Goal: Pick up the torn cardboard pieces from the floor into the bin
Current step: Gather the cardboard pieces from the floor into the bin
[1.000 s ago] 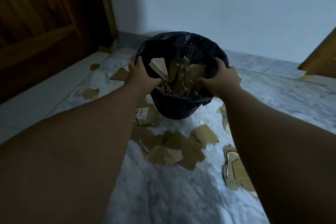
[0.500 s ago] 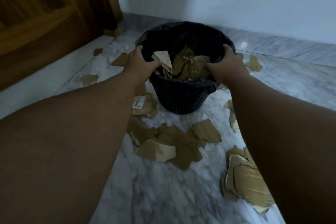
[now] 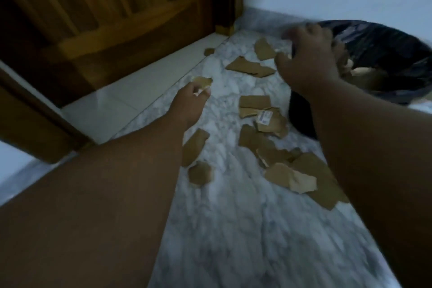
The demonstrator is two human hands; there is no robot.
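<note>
within the left hand [image 3: 190,100] sits a pinched cardboard scrap [image 3: 203,82], likely light and stiff, best nipped at its edge; right hand [image 3: 307,61] grip too blurred to tell.

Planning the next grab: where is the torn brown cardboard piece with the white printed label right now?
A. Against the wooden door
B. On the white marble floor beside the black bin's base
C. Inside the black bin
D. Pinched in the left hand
B: the labelled cardboard piece lies flat on the white marble floor, right next to the lower wall of the black bin, among other torn pieces.
</note>
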